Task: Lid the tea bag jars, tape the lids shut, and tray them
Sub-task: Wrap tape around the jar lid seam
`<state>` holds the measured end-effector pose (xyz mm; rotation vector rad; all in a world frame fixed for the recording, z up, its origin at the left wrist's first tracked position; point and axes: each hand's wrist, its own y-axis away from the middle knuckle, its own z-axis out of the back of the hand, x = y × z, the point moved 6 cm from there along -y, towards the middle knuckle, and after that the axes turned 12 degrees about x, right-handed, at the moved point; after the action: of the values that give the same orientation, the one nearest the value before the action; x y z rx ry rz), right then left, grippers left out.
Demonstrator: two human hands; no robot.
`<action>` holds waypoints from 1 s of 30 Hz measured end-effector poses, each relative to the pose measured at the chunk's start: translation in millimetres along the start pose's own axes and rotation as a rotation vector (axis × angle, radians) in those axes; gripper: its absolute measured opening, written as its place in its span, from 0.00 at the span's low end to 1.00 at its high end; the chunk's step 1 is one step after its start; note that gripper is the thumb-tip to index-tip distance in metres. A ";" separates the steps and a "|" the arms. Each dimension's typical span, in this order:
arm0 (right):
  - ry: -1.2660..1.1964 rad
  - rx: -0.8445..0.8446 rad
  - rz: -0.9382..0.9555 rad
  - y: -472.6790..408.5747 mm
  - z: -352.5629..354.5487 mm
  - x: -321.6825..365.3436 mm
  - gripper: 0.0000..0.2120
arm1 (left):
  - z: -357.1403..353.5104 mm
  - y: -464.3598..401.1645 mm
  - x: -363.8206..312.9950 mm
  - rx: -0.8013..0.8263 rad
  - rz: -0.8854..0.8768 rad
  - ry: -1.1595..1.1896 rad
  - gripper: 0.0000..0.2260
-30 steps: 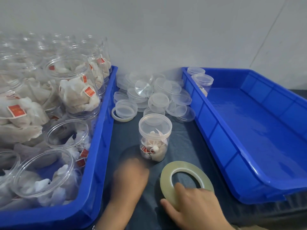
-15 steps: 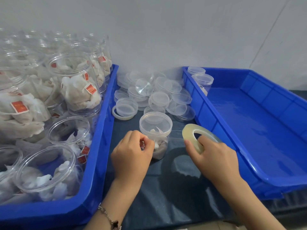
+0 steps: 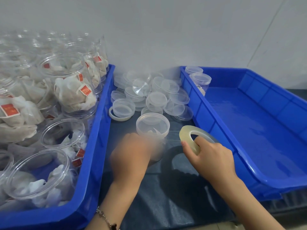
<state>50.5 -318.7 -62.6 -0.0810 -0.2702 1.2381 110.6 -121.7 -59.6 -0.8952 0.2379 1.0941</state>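
A lidded clear jar of tea bags (image 3: 152, 126) stands on the dark mat between two blue trays. My left hand (image 3: 132, 151), blurred by motion, is against the jar's near left side; its grip cannot be made out. My right hand (image 3: 211, 156) holds a roll of clear tape (image 3: 191, 138) lifted off the mat just right of the jar, fingers through its hole. A thin strip of tape runs from the roll toward the jar. Loose clear lids (image 3: 156, 98) lie piled behind the jar.
The left blue tray (image 3: 99, 130) is packed with open jars of tea bags (image 3: 73, 90). The right blue tray (image 3: 216, 130) holds two lidded jars (image 3: 200, 80) in its far left corner. A second tape ring (image 3: 119, 119) lies under a lid. A grey wall stands behind.
My right hand lifted the tape roll off the mat and carried it up beside the jar. My left hand came forward to the jar's side and is still moving.
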 end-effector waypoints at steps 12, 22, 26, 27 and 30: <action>0.020 0.038 -0.021 -7.1 -7.4 -0.1 0.26 | -1.9 -0.1 1.6 0.005 -0.007 -0.034 0.06; 0.006 0.054 -0.010 -12.3 -13.2 2.1 0.21 | -5.0 1.6 14.1 -0.022 0.134 0.089 0.08; 0.017 0.041 -0.010 -9.7 -12.5 3.0 0.27 | -12.6 3.6 32.9 -0.009 0.254 0.375 0.08; 0.022 0.045 -0.007 -9.7 -12.6 3.5 0.27 | -13.3 4.2 37.8 -0.015 0.291 0.453 0.08; 0.015 0.056 0.000 -10.9 -12.0 5.0 0.24 | -16.0 2.3 49.6 -0.006 0.369 0.564 0.10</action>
<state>65.0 -316.6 -71.2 -0.0421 -0.2223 1.2436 136.1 -99.9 -99.6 -1.1836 0.8950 1.1563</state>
